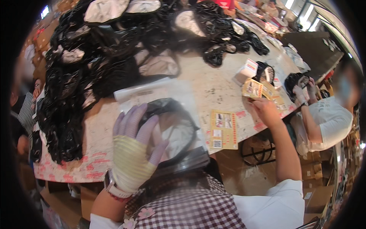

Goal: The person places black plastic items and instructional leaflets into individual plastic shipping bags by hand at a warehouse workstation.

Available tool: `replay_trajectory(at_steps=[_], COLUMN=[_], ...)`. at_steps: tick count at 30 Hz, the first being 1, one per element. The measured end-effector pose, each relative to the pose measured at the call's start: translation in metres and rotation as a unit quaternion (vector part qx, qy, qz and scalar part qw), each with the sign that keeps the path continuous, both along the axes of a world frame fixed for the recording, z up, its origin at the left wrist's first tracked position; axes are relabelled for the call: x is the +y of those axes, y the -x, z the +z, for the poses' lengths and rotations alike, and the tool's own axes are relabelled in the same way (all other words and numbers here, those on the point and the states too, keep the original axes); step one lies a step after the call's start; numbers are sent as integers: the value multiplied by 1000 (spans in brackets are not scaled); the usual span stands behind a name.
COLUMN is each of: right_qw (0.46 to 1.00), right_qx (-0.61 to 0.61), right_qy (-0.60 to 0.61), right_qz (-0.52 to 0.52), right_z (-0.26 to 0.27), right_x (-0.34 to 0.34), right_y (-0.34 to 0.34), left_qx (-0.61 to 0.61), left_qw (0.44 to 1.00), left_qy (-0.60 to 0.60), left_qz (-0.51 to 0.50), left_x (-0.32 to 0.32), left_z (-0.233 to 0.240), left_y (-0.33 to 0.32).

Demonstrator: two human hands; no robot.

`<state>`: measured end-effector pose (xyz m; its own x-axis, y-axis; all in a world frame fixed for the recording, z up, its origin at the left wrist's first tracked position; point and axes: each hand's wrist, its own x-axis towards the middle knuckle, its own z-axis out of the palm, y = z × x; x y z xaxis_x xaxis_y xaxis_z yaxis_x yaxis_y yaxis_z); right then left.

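My left hand [133, 146], in a striped knit glove with a wristwatch, lies fingers spread over a black, glossy item with a pale lining [178, 134]. The item is partly blurred and sits on a clear plastic bag [183, 88] at the table's near edge. Its exact kind cannot be told. Out to the right, my bare right hand [266, 110] pinches a yellow printed card [252, 87] above a few similar cards [276, 97]. Another yellow card [224, 130] with pictures and a printed code lies flat between my hands.
A large heap of black glossy items [114, 54] with pale linings covers the table's [200, 86] far and left parts. A small white box [247, 70] stands behind the cards. At the right a co-worker [323, 120] handles another black item [294, 83]. Another person's arm [27, 106] shows at left.
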<state>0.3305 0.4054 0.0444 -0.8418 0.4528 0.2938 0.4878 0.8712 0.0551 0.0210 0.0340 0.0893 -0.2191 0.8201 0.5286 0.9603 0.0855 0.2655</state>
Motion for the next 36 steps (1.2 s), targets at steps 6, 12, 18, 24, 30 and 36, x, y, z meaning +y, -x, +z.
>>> replay_trajectory(at_steps=[6, 12, 18, 24, 30, 36], right_qw=[946, 940, 965, 961, 963, 930], right_qx=[251, 146, 48, 104, 56, 14], right_qy=[-187, -81, 135, 42, 49, 182], right_qz=[89, 299, 222, 253, 258, 320], right_z=[77, 15, -4, -13, -32, -20], right_x=[-89, -193, -219, -229, -253, -245], right_y=[66, 139, 158, 165, 155, 139], left_qx=[-28, -64, -118, -232, -436, -173], left_qw=[993, 981, 973, 952, 878, 975], left_qy=[117, 168, -57, -1, -158, 31], left_qz=[-16, -70, 190, 199, 117, -136], left_x=[21, 14, -52, -66, -35, 27], left_z=[-63, -55, -32, -74, -27, -69], left_y=[-1, 12, 17, 17, -2, -9])
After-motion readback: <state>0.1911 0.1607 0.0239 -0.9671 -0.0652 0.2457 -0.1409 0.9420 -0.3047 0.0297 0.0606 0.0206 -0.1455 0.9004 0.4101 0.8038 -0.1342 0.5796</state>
